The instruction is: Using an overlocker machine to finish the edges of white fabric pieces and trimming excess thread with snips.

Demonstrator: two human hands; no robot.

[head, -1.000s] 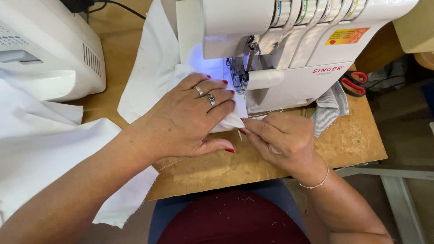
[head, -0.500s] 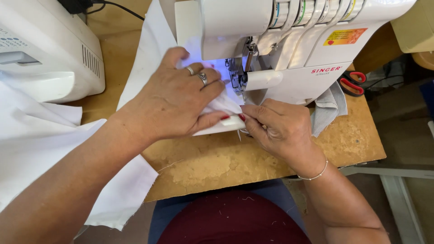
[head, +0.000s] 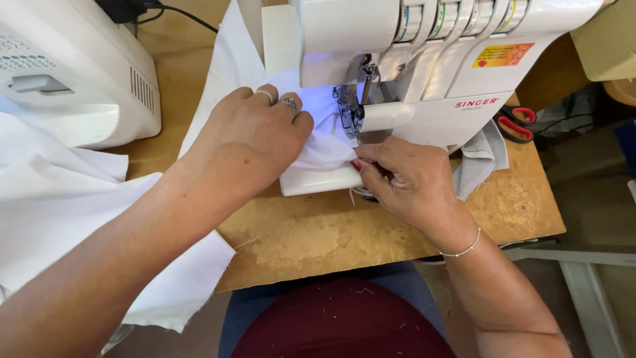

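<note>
A white serger sewing machine [head: 424, 73] stands on a cork-topped wooden table [head: 331, 232]. White fabric [head: 318, 126] lies across its bed under the lit presser foot [head: 350, 113]. My left hand [head: 248, 142], with rings on two fingers, presses down on the fabric just left of the foot, fingers curled. My right hand [head: 404, 176], with a thin bracelet at the wrist, pinches the fabric's edge at the front of the bed, just below the foot.
A second white sewing machine [head: 73, 79] sits at the far left. More white fabric [head: 59, 212] drapes over the table's left side. Red-handled scissors [head: 515, 124] and grey striped cloth [head: 482, 159] lie right of the serger. A black cable [head: 185, 14] runs along the back.
My left hand has slid up the fabric toward the presser foot and curled its fingers. My right hand has moved up to the front of the bed, pinching the fabric edge.
</note>
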